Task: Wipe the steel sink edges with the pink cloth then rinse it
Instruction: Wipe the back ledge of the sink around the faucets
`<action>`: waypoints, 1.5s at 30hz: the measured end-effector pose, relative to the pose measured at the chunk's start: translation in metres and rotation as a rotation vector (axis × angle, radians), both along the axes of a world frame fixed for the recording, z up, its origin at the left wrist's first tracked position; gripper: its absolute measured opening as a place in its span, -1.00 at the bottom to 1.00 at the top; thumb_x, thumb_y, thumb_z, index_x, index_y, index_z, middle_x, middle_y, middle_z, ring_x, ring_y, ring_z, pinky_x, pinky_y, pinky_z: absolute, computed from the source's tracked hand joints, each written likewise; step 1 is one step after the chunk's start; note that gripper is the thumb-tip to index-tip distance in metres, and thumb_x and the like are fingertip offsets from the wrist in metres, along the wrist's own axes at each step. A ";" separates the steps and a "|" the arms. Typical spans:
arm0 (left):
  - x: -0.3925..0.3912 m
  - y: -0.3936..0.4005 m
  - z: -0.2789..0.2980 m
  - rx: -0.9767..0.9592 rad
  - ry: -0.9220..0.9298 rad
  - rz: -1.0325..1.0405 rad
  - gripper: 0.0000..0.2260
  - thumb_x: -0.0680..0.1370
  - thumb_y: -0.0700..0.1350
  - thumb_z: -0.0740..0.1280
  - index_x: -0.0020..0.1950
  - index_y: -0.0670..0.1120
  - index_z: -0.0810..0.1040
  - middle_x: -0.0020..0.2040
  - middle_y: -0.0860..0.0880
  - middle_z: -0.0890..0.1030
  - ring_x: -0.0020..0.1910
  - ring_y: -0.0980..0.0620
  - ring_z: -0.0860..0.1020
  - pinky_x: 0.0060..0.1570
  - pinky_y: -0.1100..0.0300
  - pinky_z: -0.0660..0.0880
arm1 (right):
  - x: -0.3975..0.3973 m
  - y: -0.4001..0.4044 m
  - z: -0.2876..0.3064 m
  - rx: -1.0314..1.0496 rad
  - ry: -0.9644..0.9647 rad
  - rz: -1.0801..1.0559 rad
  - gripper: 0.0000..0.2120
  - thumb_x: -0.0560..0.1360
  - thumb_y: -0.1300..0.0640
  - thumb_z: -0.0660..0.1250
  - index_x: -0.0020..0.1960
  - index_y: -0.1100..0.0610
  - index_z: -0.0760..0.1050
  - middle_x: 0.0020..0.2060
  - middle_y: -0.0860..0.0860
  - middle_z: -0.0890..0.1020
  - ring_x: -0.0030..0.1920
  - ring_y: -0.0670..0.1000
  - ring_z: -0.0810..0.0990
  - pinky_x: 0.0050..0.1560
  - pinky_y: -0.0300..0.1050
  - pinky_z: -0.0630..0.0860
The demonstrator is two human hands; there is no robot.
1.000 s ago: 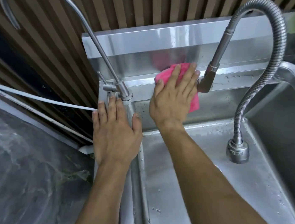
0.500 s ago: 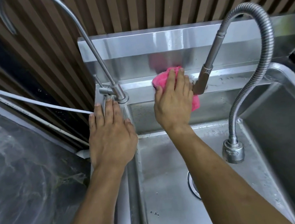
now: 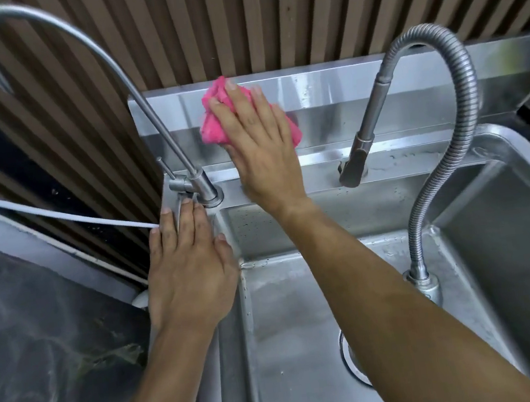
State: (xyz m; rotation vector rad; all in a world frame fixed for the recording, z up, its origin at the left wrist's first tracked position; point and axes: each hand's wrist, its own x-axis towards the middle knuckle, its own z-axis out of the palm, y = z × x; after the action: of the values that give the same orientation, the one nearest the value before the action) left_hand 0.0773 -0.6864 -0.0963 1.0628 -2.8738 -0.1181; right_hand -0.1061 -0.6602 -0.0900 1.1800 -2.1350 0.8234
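Far out to the left of the left hand lies a dark marbled counter (image 3: 41, 345), and a thin white hose (image 3: 58, 214) runs across it, ending just beside that hand's outer fingers. The left hand (image 3: 189, 273) lies flat, palm down, on the left rim of the steel sink (image 3: 229, 355), its fingers straight and close together, holding nothing; the fingertips reach the base of a slim gooseneck tap (image 3: 147, 121), whose arch rises up and curls over above and to the left of the hand. Between the two hands sits the tap's round base on the back ledge. The right hand (image 3: 261, 154) reaches up beyond the left, fingers extended and spread, pressing the pink cloth (image 3: 214, 123) flat against the upright steel backsplash (image 3: 327, 93); the cloth is bunched under the palm and fingers, poking out at the left and at the top, where it meets the backsplash's upper edge. Behind that edge stands a wall of brown vertical slats (image 3: 267, 16). To the right of the right hand hangs the spray head (image 3: 356, 156) of a flexible coiled faucet hose (image 3: 457, 150), its nozzle just above the back ledge. Below the right forearm, part of the basin drain (image 3: 350, 360) shows.
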 end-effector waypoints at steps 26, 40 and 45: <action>-0.001 0.000 0.000 -0.016 -0.047 0.010 -0.35 0.62 0.10 -0.21 0.69 -0.11 0.01 0.70 -0.03 0.00 0.67 -0.12 -0.07 0.63 -0.09 -0.08 | 0.037 0.033 -0.041 0.204 -0.055 -0.071 -0.62 0.69 0.00 0.17 0.39 0.15 0.51 0.40 0.10 0.54 0.21 0.21 0.55 0.33 0.13 0.40; -0.001 0.000 0.001 -0.014 -0.041 0.007 -0.34 0.60 0.10 -0.21 0.69 -0.11 0.00 0.70 -0.02 -0.03 0.67 -0.11 -0.07 0.63 -0.08 -0.09 | 0.032 0.052 -0.037 0.230 -0.158 -0.263 -0.54 0.65 -0.01 0.17 0.46 0.20 0.44 0.43 0.18 0.50 0.31 0.25 0.51 0.34 0.12 0.36; 0.002 0.003 0.002 -0.001 -0.020 -0.012 -0.34 0.62 0.11 -0.20 0.68 -0.13 0.08 0.69 -0.06 0.05 0.67 -0.15 -0.02 0.63 -0.09 -0.06 | 0.017 0.073 -0.039 0.184 -0.240 -0.305 -0.55 0.67 0.02 0.14 0.50 0.19 0.39 0.48 0.17 0.44 0.39 0.24 0.46 0.39 0.13 0.41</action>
State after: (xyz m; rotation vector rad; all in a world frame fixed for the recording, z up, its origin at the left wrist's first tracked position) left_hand 0.0791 -0.6837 -0.0941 1.0529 -2.8983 -0.1078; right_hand -0.0892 -0.5868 -0.1294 0.8409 -2.5529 0.6696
